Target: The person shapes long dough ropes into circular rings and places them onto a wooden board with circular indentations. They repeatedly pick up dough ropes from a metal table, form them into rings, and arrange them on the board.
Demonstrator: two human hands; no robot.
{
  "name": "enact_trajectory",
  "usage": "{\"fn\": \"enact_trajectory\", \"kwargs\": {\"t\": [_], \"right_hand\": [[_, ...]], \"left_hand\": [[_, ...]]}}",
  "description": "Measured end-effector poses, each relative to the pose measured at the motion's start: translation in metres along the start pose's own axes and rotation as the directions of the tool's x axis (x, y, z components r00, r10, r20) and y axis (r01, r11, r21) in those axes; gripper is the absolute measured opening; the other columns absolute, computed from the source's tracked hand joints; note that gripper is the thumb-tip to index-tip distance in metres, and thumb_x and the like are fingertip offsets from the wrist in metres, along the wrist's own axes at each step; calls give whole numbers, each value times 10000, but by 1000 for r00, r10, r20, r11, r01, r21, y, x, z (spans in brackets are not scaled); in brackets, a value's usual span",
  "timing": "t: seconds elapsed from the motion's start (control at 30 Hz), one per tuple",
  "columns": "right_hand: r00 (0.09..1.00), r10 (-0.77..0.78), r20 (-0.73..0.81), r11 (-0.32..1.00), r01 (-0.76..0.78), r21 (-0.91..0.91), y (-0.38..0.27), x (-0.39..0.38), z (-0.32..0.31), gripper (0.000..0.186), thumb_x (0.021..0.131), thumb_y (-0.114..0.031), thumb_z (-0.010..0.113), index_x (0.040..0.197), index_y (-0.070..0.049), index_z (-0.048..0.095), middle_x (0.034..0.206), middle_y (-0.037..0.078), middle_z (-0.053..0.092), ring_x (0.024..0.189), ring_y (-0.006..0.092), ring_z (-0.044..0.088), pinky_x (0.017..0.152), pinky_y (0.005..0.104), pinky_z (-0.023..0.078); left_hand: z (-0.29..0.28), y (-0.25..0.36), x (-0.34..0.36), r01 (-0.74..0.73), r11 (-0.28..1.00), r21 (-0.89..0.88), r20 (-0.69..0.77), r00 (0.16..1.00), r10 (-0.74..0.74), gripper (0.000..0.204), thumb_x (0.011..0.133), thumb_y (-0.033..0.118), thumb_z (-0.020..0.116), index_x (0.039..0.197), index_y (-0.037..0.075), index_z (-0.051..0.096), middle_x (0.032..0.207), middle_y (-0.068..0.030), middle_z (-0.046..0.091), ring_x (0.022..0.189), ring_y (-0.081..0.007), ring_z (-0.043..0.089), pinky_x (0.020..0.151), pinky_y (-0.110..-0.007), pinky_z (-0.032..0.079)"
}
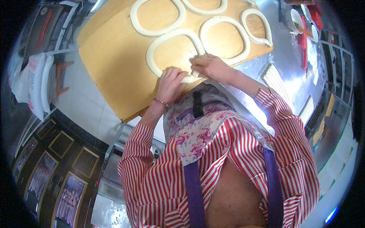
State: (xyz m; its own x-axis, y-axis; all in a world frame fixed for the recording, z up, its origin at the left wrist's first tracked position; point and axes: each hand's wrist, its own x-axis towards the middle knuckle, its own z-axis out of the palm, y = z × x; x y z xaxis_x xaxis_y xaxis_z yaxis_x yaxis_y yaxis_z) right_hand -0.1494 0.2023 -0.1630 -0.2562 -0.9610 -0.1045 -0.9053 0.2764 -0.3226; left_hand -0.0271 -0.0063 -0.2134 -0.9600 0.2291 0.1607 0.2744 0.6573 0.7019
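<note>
Near the top centre of the frame, a dough ring (151, 55) is lying on a wooden board (102, 64), its lower side sitting close to the board's edge. The left hand (173, 83) is resting over the lower left of this ring, its fingers bending narrowly across the dough. The right hand (213, 69) is touching the ring's lower right, its fingers bunching together there. Both hands are covering the dough beneath, so whether either grip is actually closing on it, I cannot tell.

A second ring (134, 17) is lying above, toward the upper left, and a third (246, 47) is lying just right of the right hand. Another (266, 26) is lying farther right, while one more (207, 11) is running out of the top edge. At the right of the frame, pale strips (277, 83) are lying on a shiny metal surface (256, 70).
</note>
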Motion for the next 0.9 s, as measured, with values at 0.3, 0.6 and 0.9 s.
{"fn": "enact_trajectory", "kwargs": {"t": [0.3,0.6,0.9], "right_hand": [[940,305,-154,857,-200,475,2,-29,9,470,758,-290,766,1150,-51,664,1121,168,660,1021,351,641,863,425,518],[780,556,-286,672,-220,707,17,-176,-52,316,752,-192,689,1027,-38,688,920,205,681,840,393,657,750,456,524],[751,621,-226,693,-391,606,-50,-262,-103,482,757,-84,607,1235,-35,577,983,172,658,952,376,643,784,493,517]], "left_hand": [[15,14,32,139,962,-236,-53,986,-156,228,767,109,749,989,65,721,967,-97,650,960,-285,610,857,-401,491],[20,229,122,397,822,-408,212,917,-338,236,897,104,691,1094,-25,690,947,-61,665,902,-166,605,810,-313,496],[57,251,96,340,840,-423,281,931,-235,254,968,152,594,1050,-73,679,924,-76,663,757,-146,583,695,-299,487]]}}
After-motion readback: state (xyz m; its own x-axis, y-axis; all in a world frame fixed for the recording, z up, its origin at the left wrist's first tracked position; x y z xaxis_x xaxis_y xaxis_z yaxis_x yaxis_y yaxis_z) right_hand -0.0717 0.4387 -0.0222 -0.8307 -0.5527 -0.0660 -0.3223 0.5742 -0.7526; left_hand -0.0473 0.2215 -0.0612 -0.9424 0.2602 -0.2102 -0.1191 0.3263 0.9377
